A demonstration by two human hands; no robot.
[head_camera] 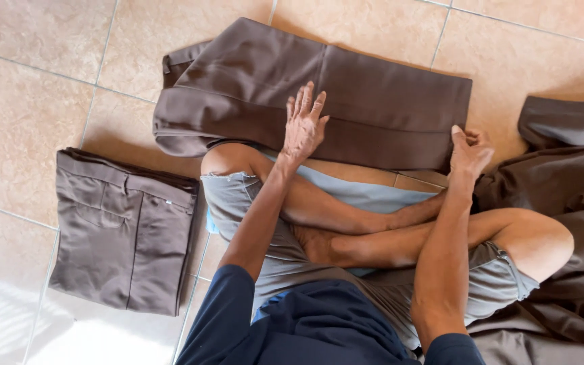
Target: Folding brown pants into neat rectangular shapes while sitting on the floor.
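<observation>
Left hand [304,125]: flat and open, I press it on the brown trousers [319,94] lying on the far floor [28,101].
Right hand [469,152]: I pinch their right edge.
Risk: a hard pull could skew the fold (cloth slides on tile).
Stack [124,230]: left, well apart.

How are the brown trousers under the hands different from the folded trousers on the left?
The trousers under the hands lie long, folded once, and look darker brown; the folded trousers are a compact greyer square showing a back pocket. The left hand presses the long pair and the right hand pinches its edge; nobody touches the folded pair. Both lie on the tiled floor.
</observation>
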